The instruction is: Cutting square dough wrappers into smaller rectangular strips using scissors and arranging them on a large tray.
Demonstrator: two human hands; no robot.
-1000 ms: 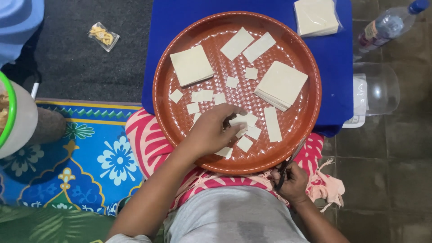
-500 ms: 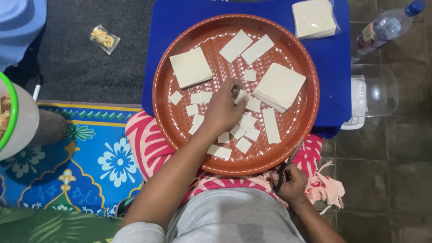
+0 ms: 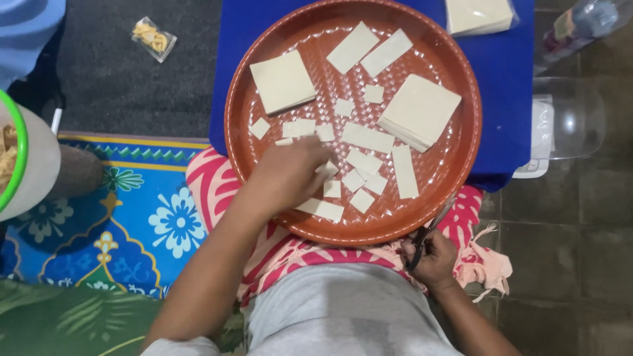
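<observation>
Head view: left hand touching dough pieces.

Brightness: moderate, even indoor light; the dark mat and tiled floor read dim.
Source: overhead and diffuse, no single lamp visible.
Glare: small specular glints across the dimpled bottom of the round brown tray; soft sheen on the clear plastic container.
Shadows: soft and short; a faint one under the left hand on the tray, thin dark edges beside the pale stacked squares.
Focus: tray centre sharp; the plastic bottle at the top right looks smeared.
Blur: fingers slightly soft.
Edges: mild wide-angle stretch towards the corners.
</observation>
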